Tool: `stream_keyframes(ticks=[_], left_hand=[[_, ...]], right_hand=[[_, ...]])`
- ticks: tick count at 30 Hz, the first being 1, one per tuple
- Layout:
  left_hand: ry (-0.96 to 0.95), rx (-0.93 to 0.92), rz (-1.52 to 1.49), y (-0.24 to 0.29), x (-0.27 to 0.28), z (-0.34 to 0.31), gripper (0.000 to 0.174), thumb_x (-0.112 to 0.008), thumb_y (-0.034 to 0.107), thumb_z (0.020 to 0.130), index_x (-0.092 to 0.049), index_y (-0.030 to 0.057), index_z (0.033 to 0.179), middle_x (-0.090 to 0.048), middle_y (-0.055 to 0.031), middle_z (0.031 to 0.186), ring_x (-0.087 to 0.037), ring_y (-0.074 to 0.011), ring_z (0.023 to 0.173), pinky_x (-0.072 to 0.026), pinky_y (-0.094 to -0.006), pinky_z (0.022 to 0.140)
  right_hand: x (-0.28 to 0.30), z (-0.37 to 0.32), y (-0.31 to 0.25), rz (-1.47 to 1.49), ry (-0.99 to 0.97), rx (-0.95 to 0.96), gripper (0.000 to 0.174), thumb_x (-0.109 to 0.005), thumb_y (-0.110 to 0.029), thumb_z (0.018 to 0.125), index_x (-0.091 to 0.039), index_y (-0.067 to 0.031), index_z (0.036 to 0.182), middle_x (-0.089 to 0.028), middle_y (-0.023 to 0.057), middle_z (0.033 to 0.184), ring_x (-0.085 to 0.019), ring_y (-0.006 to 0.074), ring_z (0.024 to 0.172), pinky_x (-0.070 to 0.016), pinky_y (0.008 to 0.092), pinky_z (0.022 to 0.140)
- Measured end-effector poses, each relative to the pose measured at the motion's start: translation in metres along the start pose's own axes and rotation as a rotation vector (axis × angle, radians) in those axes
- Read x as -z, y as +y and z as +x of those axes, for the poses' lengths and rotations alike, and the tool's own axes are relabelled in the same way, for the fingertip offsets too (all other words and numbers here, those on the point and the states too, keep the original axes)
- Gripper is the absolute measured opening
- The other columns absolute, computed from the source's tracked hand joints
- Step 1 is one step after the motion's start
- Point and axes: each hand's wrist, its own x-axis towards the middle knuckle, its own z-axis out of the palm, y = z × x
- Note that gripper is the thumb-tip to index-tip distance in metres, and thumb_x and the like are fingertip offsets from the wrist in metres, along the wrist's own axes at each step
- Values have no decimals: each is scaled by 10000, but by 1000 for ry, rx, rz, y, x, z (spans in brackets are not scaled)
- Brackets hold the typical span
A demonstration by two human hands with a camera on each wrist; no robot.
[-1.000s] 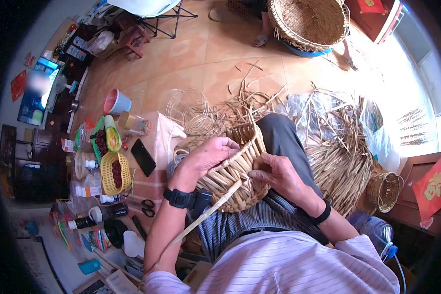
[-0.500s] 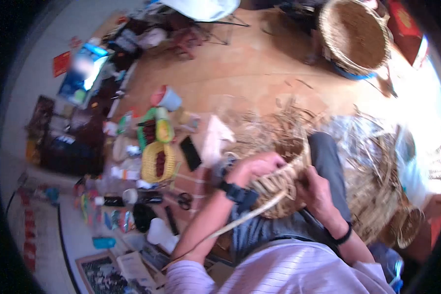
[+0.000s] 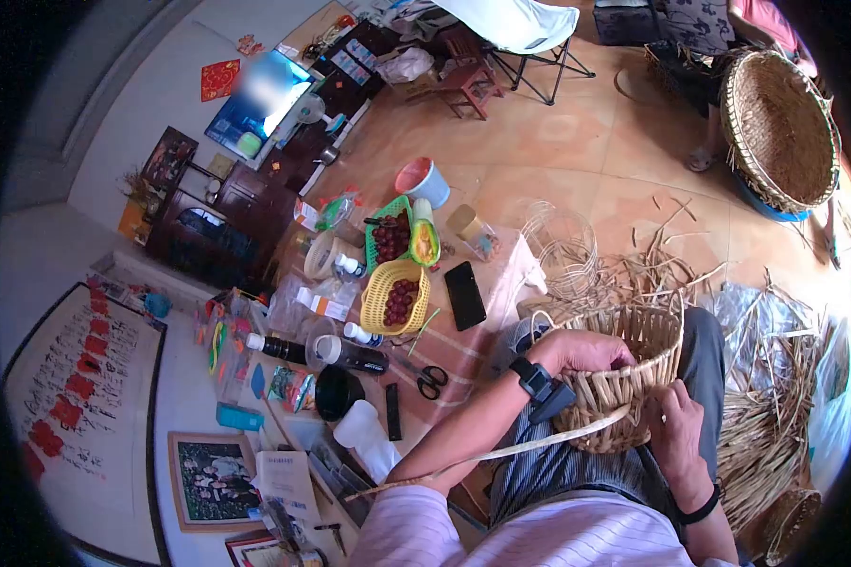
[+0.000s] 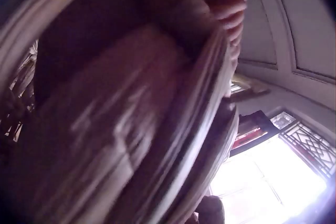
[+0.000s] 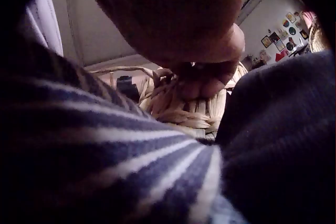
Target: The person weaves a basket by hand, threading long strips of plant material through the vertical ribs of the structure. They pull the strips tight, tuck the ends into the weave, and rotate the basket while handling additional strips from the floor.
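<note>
A small wicker basket (image 3: 596, 402), its rim tilted away, sits on the person's lap in the head view. The left hand (image 3: 591, 350) reaches over its near rim, fingertips inside, and holds the wall. Against the right side the right hand (image 3: 676, 425) grips the weave with curled fingers; in the right wrist view these fingers (image 5: 205, 85) bear on the braided strips. A long pale strip (image 3: 501, 452) runs from the basket's side leftward across the left forearm. Blurred ribs of the weave (image 4: 199, 113) fill much of the left wrist view. The left fingertips are partly hidden by the basket.
To the left, a table holds a yellow basket (image 3: 367, 300) of dark red fruit, a phone (image 3: 464, 295), scissors (image 3: 432, 382) and bottles. Loose dry strips (image 3: 775, 416) lie at the right. Farther back stand a large woven basket (image 3: 731, 123) and a folding chair (image 3: 511, 24).
The head view has swung left, so the hands and basket appear farther right. The right hand has shifted slightly at the basket's side, its fingers more curled; the left stays at the rim.
</note>
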Motion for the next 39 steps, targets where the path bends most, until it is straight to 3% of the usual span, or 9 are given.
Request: stream_keyframes(ticks=[4,7,12,21,27,30,32,36,39], left_hand=[[-47,-223,-137,-39,-6,18,352,-726,37,948,-763,8,1297,-822,10,1122,-643,-88,949,-555,-351,854],[-63,-125,-137,-19,-4,11,425,-743,-13,918,-739,-18,1343,-814,-17,1204,-671,-94,1042,-570,-346,955],[69,-26,158,-15,4,20,387,-769,26,859,-776,-8,1244,-848,-86,1072,-666,-101,903,-575,-381,823],[146,-167,51,-8,-4,24,418,-765,9,870,-751,-23,1286,-844,-78,1101,-663,-99,918,-577,-377,831],[55,-123,-54,-15,-1,29,508,-789,-41,816,-734,-24,1321,-842,-63,1135,-670,-101,933,-585,-365,848],[105,-207,33,-16,-1,27,378,-751,57,936,-747,-9,1308,-830,-57,1068,-675,-100,953,-584,-351,840],[150,8,-197,2,-1,14,343,-713,212,1029,-751,-11,1286,-802,-52,1022,-670,-101,952,-578,-347,838],[292,56,-853,7,-6,-7,588,-636,541,1104,-748,-25,1218,-743,-46,964,-657,-109,923,-564,-341,817],[305,-114,-186,17,-10,-12,650,-714,591,1045,-735,-40,1201,-746,-47,1006,-669,-142,910,-571,-366,814]], right_hand=[[9,-1,-3,-87,37,172,376,-745,-10,834,-674,-75,1198,-674,100,993,-704,326,777,-567,458,654],[8,-4,1,-136,50,221,394,-762,-30,841,-686,-78,1225,-686,81,997,-695,298,770,-556,434,653],[3,-1,7,-180,92,241,371,-775,-52,859,-693,-80,1220,-700,79,1008,-688,288,773,-552,420,681],[1,0,16,-213,97,259,381,-778,-48,815,-700,-51,1187,-702,89,990,-690,280,769,-541,419,675],[0,3,17,-252,107,314,349,-789,-43,811,-694,-53,1147,-688,81,962,-676,280,747,-520,423,653],[1,2,16,-245,83,316,304,-804,-53,811,-673,-62,1085,-657,74,926,-652,279,732,-501,435,636],[6,-2,11,-239,59,258,318,-822,-20,790,-663,-74,1061,-661,77,914,-660,284,737,-506,435,641],[34,-31,24,-464,102,67,322,-819,1,770,-650,-81,1030,-647,94,890,-654,308,726,-512,448,642],[58,-64,95,-382,115,-194,312,-786,41,775,-636,-47,1034,-631,119,939,-651,361,814,-525,487,720]])
